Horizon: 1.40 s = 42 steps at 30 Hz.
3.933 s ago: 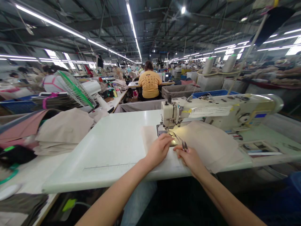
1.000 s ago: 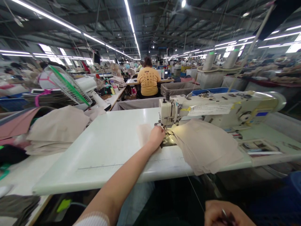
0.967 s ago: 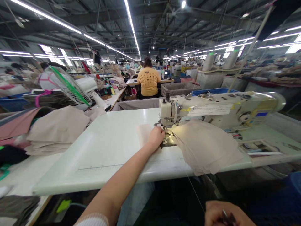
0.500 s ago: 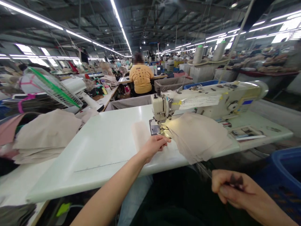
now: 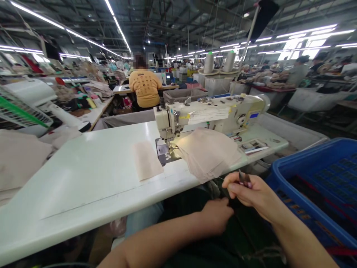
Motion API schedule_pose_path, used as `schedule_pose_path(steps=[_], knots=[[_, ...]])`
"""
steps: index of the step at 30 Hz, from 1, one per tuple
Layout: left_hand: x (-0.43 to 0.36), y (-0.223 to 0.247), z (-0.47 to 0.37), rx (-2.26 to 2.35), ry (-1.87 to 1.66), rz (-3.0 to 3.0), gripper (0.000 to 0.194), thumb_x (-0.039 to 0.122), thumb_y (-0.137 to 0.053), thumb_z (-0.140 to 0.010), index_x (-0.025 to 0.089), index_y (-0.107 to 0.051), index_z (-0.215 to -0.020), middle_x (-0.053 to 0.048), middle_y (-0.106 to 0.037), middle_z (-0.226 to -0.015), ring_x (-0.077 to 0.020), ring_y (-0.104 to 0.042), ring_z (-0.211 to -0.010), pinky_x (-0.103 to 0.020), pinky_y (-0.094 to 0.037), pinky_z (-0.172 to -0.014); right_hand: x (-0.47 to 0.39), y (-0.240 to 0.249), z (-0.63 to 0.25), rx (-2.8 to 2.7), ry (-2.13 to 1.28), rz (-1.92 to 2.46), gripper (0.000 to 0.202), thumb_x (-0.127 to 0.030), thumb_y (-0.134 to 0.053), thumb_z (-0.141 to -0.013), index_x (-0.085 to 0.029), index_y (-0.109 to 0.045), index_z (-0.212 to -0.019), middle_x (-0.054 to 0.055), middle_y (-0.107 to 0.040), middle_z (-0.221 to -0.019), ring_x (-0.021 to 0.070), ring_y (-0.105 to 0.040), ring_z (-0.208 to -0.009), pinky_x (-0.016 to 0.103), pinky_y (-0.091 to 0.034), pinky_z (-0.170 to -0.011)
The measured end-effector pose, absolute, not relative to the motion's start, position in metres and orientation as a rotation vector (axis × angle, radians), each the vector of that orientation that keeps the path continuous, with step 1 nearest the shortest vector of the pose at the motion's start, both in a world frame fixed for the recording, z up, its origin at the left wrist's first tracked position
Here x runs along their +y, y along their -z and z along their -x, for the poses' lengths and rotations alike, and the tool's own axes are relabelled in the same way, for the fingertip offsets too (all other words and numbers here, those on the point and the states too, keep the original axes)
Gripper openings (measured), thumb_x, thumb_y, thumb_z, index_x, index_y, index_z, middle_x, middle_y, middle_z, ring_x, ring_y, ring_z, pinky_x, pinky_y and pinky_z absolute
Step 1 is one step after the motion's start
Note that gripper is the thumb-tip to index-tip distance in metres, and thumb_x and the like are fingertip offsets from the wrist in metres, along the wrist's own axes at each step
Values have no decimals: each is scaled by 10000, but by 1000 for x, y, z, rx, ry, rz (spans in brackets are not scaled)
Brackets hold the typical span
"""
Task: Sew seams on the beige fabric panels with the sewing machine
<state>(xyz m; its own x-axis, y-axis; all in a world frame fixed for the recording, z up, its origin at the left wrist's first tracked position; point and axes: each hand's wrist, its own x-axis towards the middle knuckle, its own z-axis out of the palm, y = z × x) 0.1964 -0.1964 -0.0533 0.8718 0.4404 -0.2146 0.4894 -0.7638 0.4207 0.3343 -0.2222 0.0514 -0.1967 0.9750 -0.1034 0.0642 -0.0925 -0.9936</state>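
My right hand (image 5: 248,190) is closed around what look like small thread snips (image 5: 243,179), their dark pointed end sticking up above the fingers. A thin pale thread runs from its fingertips toward the cloth. Just below and left, my left hand (image 5: 217,216) is closed over my lap, fingertips close to the right hand; what it pinches, if anything, is hidden. Beige cloth pieces (image 5: 209,152) lie in layers on the sewing machine's (image 5: 206,113) right side, one corner by the needle and the lower edge over the table edge. A beige strip (image 5: 146,160) lies flat left of the needle plate.
The pale table (image 5: 97,167) spreads to the left, with stacked beige cloth (image 5: 19,160) beyond. A blue basket (image 5: 281,169) stands close on my right. A small tool tray (image 5: 253,146) sits right of the cloth. A person in a yellow shirt (image 5: 145,87) sits ahead.
My left hand has left the table by the needle and come down and right beside my right hand. The view has turned right, showing more of the blue basket.
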Motion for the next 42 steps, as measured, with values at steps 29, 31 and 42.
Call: schedule_pose_path(steps=[29,31,42], knots=[[-170,-45,-115,877,-745,-2362,166,129,-574,-890,195,-668,-771,0,-579,-708,-143,-562,-699,-244,-437,-648,-234,-20,-339,-1685,-871,1713,227,-331,-524,-936,-206,-686,-838,4,-673,-727,177,-628,-704,282,-435,-654],[-172,-46,-108,934,-729,-2395,155,130,-581,-896,199,-696,-816,-1,-593,-719,-143,-568,-696,-242,-429,-642,-229,-7,-340,-1614,-593,1911,197,-363,-538,-925,-214,-667,-924,12,-667,-760,196,-633,-696,297,-428,-636],[-174,-40,-97,1275,-672,-2322,126,189,-670,-864,256,-776,-854,48,-560,-576,-131,-548,-592,-234,-439,-646,-235,-7,-294,-1731,-670,1406,138,-325,-560,-966,-233,-624,-1047,46,-663,-1004,193,-631,-904,307,-481,-799]])
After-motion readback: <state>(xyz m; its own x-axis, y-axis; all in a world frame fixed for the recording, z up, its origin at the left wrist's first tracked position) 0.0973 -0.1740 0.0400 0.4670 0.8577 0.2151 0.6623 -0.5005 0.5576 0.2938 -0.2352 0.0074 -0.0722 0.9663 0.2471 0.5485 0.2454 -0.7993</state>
